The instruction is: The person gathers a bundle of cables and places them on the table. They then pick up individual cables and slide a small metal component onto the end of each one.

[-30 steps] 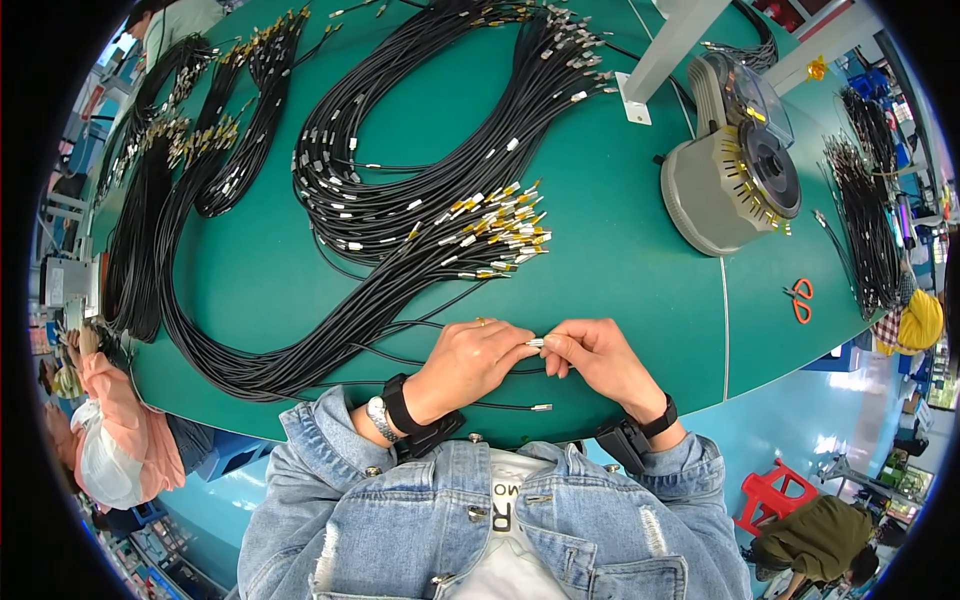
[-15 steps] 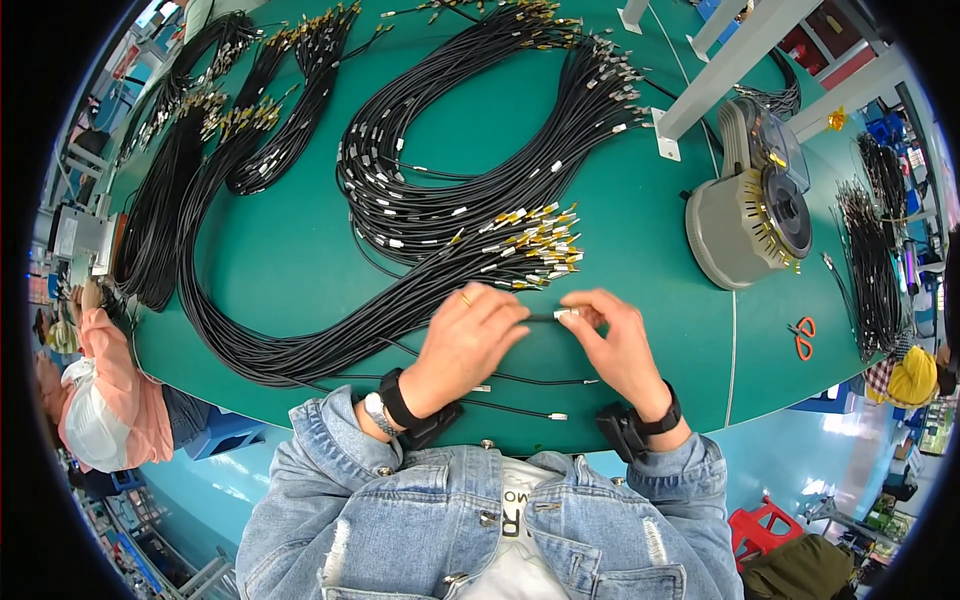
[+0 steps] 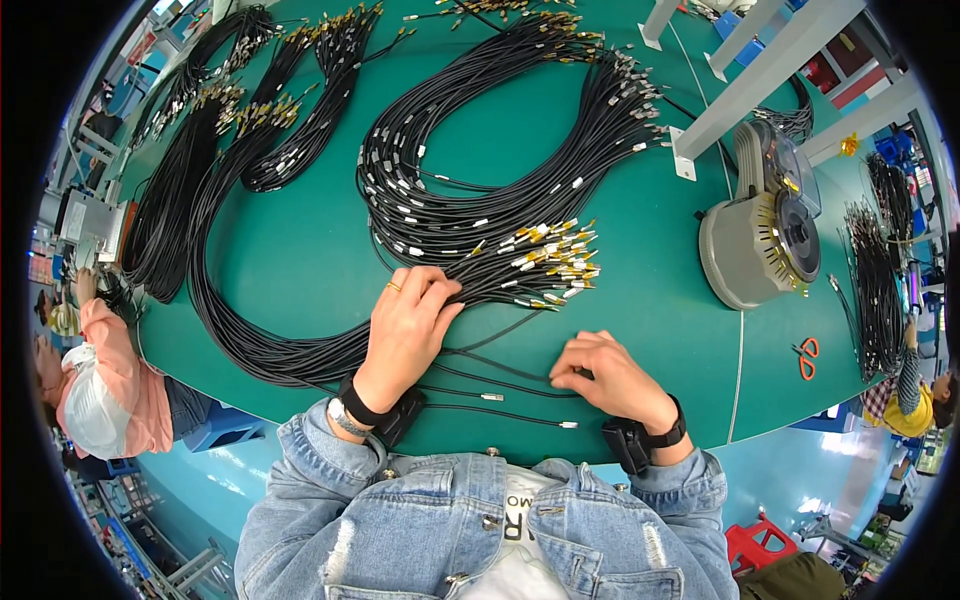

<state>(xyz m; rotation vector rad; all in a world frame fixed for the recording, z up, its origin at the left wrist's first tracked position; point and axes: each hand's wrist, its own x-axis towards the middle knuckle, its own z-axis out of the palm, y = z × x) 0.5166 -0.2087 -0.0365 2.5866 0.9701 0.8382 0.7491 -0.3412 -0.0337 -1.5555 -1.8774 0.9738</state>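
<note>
near edge of the smooth green tabletop [image 3: 660, 325] curves below both wrists. green surface shows between the bare right hand [image 3: 600, 378] and the squat grey machine with a dark round wheel [image 3: 745, 255]; orange-handled scissors [image 3: 808, 360] lie just past a thin pale seam [image 3: 739, 375]. slanting white metal post [image 3: 745, 92] stands farther off, beyond the reach of either hand.

thick curved bundle of black cables [image 3: 285, 365] lies ahead and to the left, its white-and-yellow tips [image 3: 560, 262] pointing right. bare left hand [image 3: 410, 318] is over this bundle, fingers bent, thumb and forefinger slightly apart; cannot tell whether strands are held. right hand: fingers curled in close to the thumb, beside a loose black cable [image 3: 500, 367]; cannot tell if pinched. two more loose cables with pale tips [image 3: 492, 397] lie nearer the body.

white sleeves on the cables: too small to read. dark lettering on the white shirt [image 3: 518, 510], partly covered by the blue denim jacket [image 3: 410, 510].
</note>
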